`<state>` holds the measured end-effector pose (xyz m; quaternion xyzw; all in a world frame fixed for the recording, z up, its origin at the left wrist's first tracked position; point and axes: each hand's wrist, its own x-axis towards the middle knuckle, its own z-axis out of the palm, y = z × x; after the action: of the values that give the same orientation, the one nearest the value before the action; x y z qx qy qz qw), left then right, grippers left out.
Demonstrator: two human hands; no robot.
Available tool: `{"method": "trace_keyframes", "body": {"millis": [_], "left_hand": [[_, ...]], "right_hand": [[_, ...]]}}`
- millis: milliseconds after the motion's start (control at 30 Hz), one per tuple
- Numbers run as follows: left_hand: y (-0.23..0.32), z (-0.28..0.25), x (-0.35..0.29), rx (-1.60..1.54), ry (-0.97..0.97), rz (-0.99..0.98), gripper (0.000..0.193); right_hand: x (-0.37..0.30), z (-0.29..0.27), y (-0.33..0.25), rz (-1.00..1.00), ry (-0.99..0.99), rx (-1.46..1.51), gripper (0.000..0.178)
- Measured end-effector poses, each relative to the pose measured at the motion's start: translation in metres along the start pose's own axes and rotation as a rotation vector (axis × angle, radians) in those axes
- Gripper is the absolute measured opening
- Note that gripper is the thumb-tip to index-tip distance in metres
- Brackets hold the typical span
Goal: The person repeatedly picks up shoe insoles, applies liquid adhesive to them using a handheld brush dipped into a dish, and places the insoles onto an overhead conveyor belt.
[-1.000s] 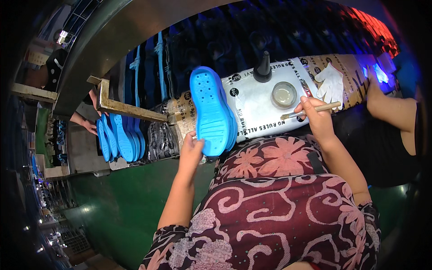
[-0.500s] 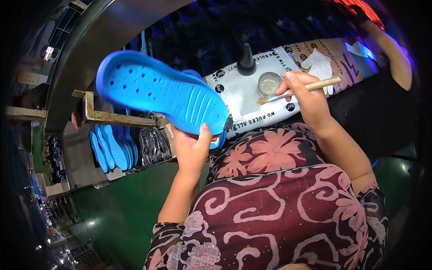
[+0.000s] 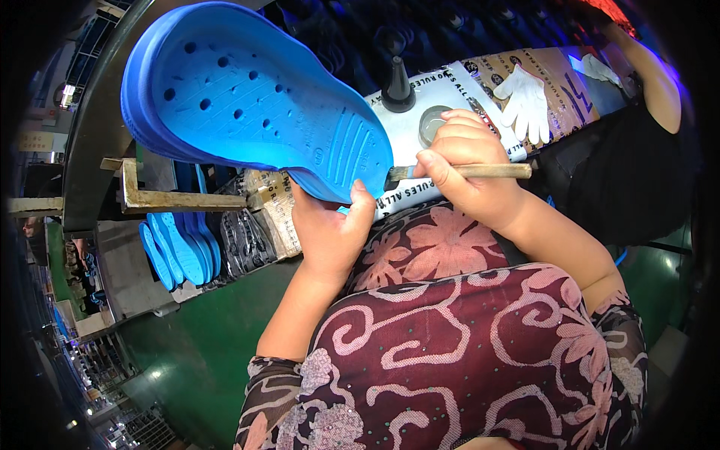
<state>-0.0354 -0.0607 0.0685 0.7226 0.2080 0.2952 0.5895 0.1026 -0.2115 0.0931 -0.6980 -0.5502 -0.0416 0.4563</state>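
Observation:
My left hand grips the near end of a blue foam shoe sole, the thumb lying on its inner face. The sole is tilted, with its holed, wider end up and to the left and its ribbed end near my thumb. In my right hand is a paintbrush with a wooden handle, the fingers closed round it. Its dark bristle end meets the sole's right rim, beside my left thumb. Just beyond my right hand stands a small round cup, partly hidden by the fingers.
A black cone-topped bottle stands on the white printed covering. White gloves lie to its right. At left, several blue soles stand beside black wrapped pieces. A metal bracket juts in, and another person's arm shows at upper right.
The sole has come closer and fills more of the view. My right hand has moved left with the paintbrush, from near the cup to the sole's rim.

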Motion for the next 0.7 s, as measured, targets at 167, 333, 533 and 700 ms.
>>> {"method": "trace_keyframes", "body": {"millis": [167,333,533,700], "left_hand": [[-0.004,-0.002,0.000,0.054,0.009,0.005,0.050],[-0.001,0.005,-0.001,0.048,0.014,0.117,0.052],[-0.007,0.007,0.001,0.019,0.031,0.185,0.052],[-0.005,0.012,0.000,0.073,0.038,0.224,0.043]], "right_hand": [[-0.002,-0.002,0.005,-0.013,0.135,0.015,0.023],[0.001,0.004,0.002,-0.012,0.006,0.070,0.022],[-0.001,0.001,0.007,-0.060,0.089,-0.040,0.018],[-0.001,0.006,0.002,-0.099,0.107,0.024,0.018]]}}
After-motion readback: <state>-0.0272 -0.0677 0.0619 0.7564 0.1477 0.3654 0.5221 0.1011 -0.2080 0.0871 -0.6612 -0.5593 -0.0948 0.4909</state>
